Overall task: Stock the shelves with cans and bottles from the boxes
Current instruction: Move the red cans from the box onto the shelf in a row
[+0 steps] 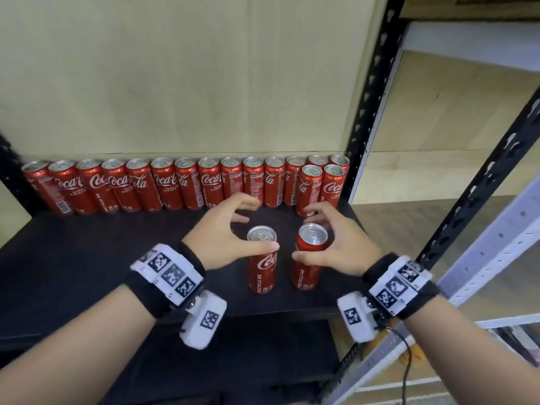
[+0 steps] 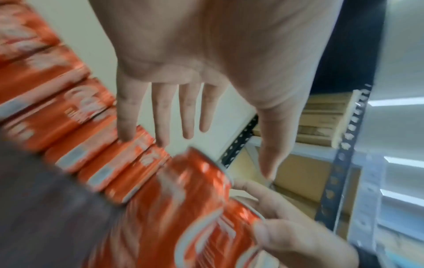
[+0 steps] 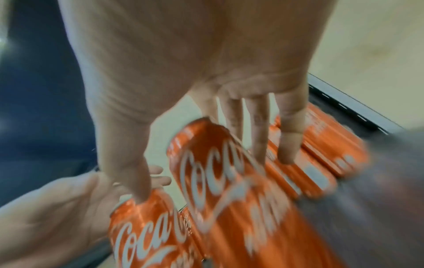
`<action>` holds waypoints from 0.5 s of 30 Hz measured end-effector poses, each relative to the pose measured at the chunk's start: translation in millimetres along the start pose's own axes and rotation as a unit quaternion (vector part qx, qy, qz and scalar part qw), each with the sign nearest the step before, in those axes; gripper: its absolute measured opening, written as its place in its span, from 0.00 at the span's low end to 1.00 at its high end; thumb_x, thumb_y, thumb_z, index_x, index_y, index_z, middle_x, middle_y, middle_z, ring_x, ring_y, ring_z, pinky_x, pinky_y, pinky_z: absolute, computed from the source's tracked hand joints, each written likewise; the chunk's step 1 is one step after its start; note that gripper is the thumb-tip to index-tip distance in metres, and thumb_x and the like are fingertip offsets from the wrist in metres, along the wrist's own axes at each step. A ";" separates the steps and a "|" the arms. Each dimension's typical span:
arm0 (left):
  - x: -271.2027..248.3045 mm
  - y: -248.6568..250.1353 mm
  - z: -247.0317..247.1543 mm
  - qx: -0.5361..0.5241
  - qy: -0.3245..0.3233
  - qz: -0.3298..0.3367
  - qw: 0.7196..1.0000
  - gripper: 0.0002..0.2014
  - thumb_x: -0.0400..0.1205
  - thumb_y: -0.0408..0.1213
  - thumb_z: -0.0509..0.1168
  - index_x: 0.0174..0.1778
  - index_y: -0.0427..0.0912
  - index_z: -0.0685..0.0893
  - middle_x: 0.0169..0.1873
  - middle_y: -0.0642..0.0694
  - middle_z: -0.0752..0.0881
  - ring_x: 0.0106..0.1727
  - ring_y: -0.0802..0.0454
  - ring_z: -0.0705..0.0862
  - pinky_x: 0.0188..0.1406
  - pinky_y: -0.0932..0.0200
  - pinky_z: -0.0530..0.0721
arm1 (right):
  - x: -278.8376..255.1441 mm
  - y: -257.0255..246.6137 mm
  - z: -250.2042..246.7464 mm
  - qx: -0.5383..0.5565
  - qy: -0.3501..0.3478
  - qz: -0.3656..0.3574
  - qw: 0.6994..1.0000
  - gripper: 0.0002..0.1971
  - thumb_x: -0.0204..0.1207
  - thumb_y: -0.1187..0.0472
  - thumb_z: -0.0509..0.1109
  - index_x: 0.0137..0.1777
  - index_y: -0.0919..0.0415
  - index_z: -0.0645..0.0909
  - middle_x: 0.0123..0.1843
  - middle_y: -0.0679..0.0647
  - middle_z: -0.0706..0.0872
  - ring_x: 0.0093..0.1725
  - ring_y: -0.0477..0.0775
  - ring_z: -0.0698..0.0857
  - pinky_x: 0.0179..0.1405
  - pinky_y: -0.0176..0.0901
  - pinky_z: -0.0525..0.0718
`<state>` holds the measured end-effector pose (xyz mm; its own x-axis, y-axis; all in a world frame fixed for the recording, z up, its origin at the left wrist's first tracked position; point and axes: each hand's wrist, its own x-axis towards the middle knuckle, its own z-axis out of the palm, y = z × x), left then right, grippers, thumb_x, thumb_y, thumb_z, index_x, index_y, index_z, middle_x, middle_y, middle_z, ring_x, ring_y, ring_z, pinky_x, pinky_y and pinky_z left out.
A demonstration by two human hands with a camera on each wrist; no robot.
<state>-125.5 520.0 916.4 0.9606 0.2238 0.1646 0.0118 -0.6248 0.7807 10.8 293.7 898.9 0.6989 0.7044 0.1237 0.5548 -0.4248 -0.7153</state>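
Forearms fill the bottom of the head view, each strapped with a white marker-covered wrist unit (image 1: pixel 168 273).

- Left hand (image 1: pixel 217 235): fingers spread wide and arched over the left can (image 1: pixel 262 260), thumb tip at the can's upper wall just under the rim. In the left wrist view the fingers (image 2: pixel 160 112) are straight and apart, with nothing wrapped round. Contact is light at most; I cannot tell whether the thumb really presses.
- Right hand (image 1: pixel 340 244): also open and arched, cupped about the right can (image 1: pixel 308 258), thumb low on the near wall, fingers beyond its far side. The right wrist view is blurred, but the fingers (image 3: pixel 259 127) look extended, not clamped.
- Both cans stand upright on the black shelf (image 1: pixel 102 252), just beside each other between the two palms, apart by a narrow gap. Well beyond the fingertips runs the back row of cans (image 1: pixel 163 182) against the wall; two front-row cans (image 1: pixel 321 185) stand past the right fingers.

Risks, as judged:
- Slim, tall cans tip easily. A thumb pushing high on the wall, with no finger opposing, could topple either one.
- The cans stand so close that a nudge to one may knock the other.
- Right fingers sit near the two front-row cans; reaching past could bump them into the row behind.
- If the cans are to slide back, dragging them by the top alone invites a fall; a lower, fuller hold seems safer.
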 end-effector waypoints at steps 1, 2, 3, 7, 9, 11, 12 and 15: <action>5.0 8.6 -10.2 0.063 -0.035 0.013 0.997 0.42 0.61 0.60 0.85 0.70 0.61 0.76 0.64 0.65 0.81 0.61 0.65 0.83 0.57 0.63 0.83 | 2.8 -9.3 -11.2 -0.061 -0.040 -0.013 0.997 0.45 0.56 0.39 0.88 0.72 0.36 0.69 0.63 0.38 0.84 0.59 0.37 0.84 0.63 0.41 0.85; 10.9 16.9 -17.6 0.131 -0.080 0.027 0.988 0.42 0.61 0.59 0.85 0.71 0.60 0.75 0.64 0.65 0.80 0.60 0.64 0.83 0.57 0.60 0.84 | 5.9 -18.1 -20.4 -0.123 -0.084 -0.023 0.989 0.45 0.57 0.40 0.88 0.74 0.36 0.69 0.64 0.39 0.83 0.60 0.38 0.84 0.63 0.42 0.85; 17.2 23.4 -21.5 0.201 -0.129 0.041 0.970 0.43 0.62 0.58 0.85 0.72 0.59 0.75 0.63 0.63 0.80 0.60 0.62 0.82 0.57 0.58 0.85 | 9.5 -26.7 -27.5 -0.182 -0.124 -0.034 0.975 0.46 0.58 0.43 0.88 0.76 0.37 0.69 0.65 0.39 0.83 0.61 0.40 0.84 0.63 0.42 0.85; 34.8 34.2 -14.8 0.367 -0.253 0.087 0.891 0.38 0.63 0.54 0.85 0.67 0.54 0.78 0.59 0.56 0.83 0.58 0.56 0.83 0.58 0.50 0.87 | 23.3 -47.4 -34.0 -0.337 -0.224 -0.070 0.912 0.40 0.65 0.52 0.87 0.77 0.44 0.74 0.70 0.43 0.83 0.65 0.44 0.83 0.65 0.45 0.84; 38.9 32.4 -8.3 0.381 -0.254 0.092 0.884 0.35 0.65 0.52 0.85 0.66 0.52 0.79 0.60 0.54 0.84 0.58 0.54 0.84 0.56 0.49 0.88 | 27.0 -51.4 -33.2 -0.344 -0.237 -0.063 0.906 0.36 0.66 0.53 0.86 0.74 0.45 0.76 0.68 0.44 0.85 0.63 0.45 0.84 0.63 0.45 0.86; 42.2 28.4 -3.5 0.371 -0.235 0.091 0.894 0.33 0.64 0.52 0.86 0.63 0.52 0.81 0.57 0.54 0.85 0.55 0.54 0.85 0.54 0.50 0.89 | 28.2 -52.6 -31.5 -0.338 -0.237 -0.057 0.909 0.35 0.66 0.52 0.87 0.73 0.46 0.77 0.66 0.44 0.85 0.62 0.45 0.85 0.61 0.46 0.86; 43.3 26.5 -1.2 0.351 -0.224 0.087 0.905 0.32 0.63 0.53 0.86 0.60 0.52 0.82 0.54 0.55 0.86 0.53 0.55 0.85 0.52 0.50 0.90 | 27.6 -52.2 -30.0 -0.331 -0.230 -0.055 0.914 0.36 0.66 0.51 0.87 0.73 0.47 0.77 0.66 0.44 0.85 0.62 0.45 0.85 0.61 0.46 0.86; 45.9 22.0 5.7 0.306 -0.188 0.075 0.930 0.33 0.60 0.55 0.87 0.58 0.52 0.83 0.50 0.56 0.86 0.49 0.56 0.86 0.50 0.51 0.89 | 25.7 -48.5 -22.8 -0.303 -0.191 -0.044 0.933 0.37 0.64 0.50 0.88 0.72 0.48 0.77 0.64 0.43 0.86 0.61 0.45 0.85 0.60 0.44 0.85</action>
<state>-79.5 512.3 937.7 0.9920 -0.1060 -0.0683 -0.0850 -0.9624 0.2579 12.1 319.4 952.5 0.4906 0.8539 -0.1735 0.8365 -0.5173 -0.1806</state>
